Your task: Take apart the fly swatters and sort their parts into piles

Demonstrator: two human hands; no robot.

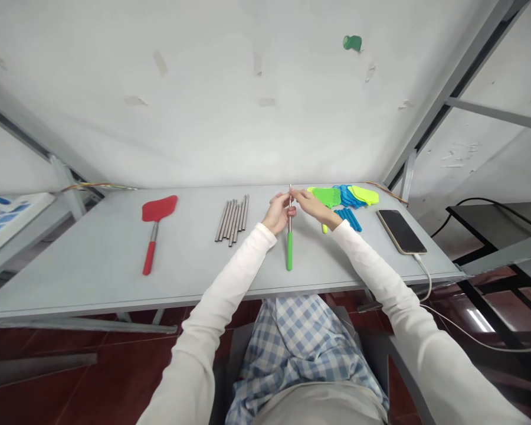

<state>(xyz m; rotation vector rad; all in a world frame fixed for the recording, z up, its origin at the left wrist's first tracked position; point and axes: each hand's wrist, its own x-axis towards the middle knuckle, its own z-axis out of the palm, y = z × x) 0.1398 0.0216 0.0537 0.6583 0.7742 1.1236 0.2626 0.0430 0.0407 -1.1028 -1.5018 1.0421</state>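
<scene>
1. A thin metal rod with a green grip [289, 248] lies just right of the frame's centre on a smooth, pale grey table [92, 260]. The grip looks like matte plastic or rubber; the shaft is bare and shiny.
2. Its long axis runs almost straight up and down the frame, the green end toward the near table edge and the metal tip toward the wall.
3. The left hand [278, 213] is curled around the shaft above the grip, fingers pressed together on it.
4. The right hand [310, 205] pinches the rod's top end between its fingertips.
5. Just right of the hands lies a heap of flat, perforated plastic heads [345, 196], lime and blue, with blue grips beside it.
6. Left of centre is a bundle of plain steel rods [232, 219], parallel and touching.
7. Further left lies a red swatter [156, 227]; at right, a dark, glossy phone [400, 231] with a white cable.
</scene>
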